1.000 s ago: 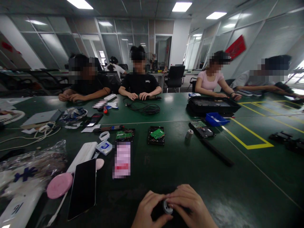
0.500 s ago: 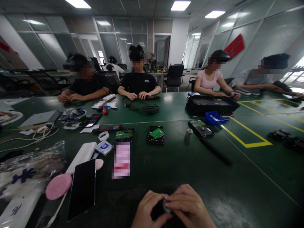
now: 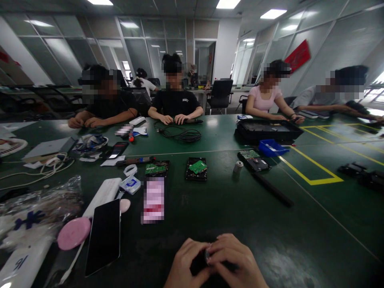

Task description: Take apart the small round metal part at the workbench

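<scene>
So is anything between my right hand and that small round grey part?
Nothing visible: your right hand has its fingers right against the small round grey part, hiding most of it, and your left hand curls around the opposite side.

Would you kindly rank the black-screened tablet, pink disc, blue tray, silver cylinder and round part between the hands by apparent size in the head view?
1. Black-screened tablet
2. Pink disc
3. Blue tray
4. Silver cylinder
Unranked: round part between left hand and right hand, mostly hidden.
</scene>
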`<state>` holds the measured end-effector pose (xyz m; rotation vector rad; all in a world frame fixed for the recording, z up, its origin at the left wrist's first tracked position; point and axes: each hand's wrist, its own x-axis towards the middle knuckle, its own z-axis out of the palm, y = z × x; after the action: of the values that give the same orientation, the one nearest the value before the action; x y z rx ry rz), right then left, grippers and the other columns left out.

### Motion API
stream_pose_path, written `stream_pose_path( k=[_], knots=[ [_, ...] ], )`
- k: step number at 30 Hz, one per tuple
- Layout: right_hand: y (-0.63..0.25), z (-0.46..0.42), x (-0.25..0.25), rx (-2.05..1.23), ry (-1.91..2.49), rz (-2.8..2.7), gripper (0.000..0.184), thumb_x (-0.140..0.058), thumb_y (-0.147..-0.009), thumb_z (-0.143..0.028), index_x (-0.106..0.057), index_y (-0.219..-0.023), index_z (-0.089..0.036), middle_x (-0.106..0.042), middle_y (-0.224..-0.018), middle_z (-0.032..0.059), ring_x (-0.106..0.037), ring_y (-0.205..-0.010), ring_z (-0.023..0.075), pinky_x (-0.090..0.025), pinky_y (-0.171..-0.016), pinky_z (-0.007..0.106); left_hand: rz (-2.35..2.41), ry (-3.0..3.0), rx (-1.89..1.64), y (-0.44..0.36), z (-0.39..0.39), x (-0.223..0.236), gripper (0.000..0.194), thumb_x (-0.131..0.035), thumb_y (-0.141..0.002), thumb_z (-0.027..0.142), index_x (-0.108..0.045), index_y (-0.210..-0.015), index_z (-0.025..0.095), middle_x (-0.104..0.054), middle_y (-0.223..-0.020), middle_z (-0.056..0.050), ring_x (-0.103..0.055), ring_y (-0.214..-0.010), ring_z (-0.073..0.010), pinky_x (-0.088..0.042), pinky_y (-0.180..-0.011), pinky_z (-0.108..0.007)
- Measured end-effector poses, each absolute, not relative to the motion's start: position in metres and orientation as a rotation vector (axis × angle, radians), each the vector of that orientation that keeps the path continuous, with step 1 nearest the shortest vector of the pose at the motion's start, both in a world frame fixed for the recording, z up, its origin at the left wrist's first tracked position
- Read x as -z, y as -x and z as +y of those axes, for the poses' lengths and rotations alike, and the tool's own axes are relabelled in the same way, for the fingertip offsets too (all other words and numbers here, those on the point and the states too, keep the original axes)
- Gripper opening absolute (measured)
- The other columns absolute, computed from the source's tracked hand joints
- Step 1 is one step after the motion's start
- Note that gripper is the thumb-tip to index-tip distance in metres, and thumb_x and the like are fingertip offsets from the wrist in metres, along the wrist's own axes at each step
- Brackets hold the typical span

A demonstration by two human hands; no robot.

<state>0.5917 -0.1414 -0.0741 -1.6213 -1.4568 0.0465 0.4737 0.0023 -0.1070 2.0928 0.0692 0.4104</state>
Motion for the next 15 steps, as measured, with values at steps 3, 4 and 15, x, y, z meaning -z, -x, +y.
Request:
stream_pose_path(
  k=[3, 4, 15],
  knots=[
    [-0.590, -0.138, 0.071, -0.022, 1.622, -1.447, 0.011, -0.061, -0.084, -0.014, -0.067, -0.086, -0.022, -0.073, -0.082, 0.0014, -0.069, -0.079, 0.0142, -0.052, -0.087, 0.030, 0.080, -2.085, -0.409, -0.473, 0.002, 0.109, 0.031, -0.072, -0.073, 0.017, -0.063, -0.103, 0.019, -0.068, -0.094, -0.004, -0.061, -0.084, -0.0193, -0.051, -0.075, -0.028],
    [-0.590, -0.138, 0.070, -0.017, 1.614, -1.447, 0.011, -0.059, -0.085, -0.014, -0.067, -0.087, -0.022, -0.073, -0.081, 0.0014, -0.069, -0.078, 0.0140, -0.052, -0.087, 0.029, 0.084, -2.085, -0.406, -0.473, 0.003, 0.109, 0.031, -0.072, -0.073, 0.017, -0.063, -0.102, 0.019, -0.068, -0.093, -0.004, -0.061, -0.084, -0.0194, -0.051, -0.075, -0.029],
    [-0.589, -0.139, 0.086, 0.115, 1.541, -1.573, 0.018, -0.056, -0.085, -0.009, -0.065, -0.088, -0.024, -0.071, -0.095, 0.0028, -0.068, -0.085, 0.0137, -0.052, -0.089, 0.028, 0.042, -2.073, -0.434, -0.475, 0.004, 0.110, 0.029, -0.067, -0.075, 0.019, -0.063, -0.104, 0.019, -0.068, -0.095, -0.006, -0.062, -0.084, -0.0202, -0.051, -0.075, -0.029]
  ],
)
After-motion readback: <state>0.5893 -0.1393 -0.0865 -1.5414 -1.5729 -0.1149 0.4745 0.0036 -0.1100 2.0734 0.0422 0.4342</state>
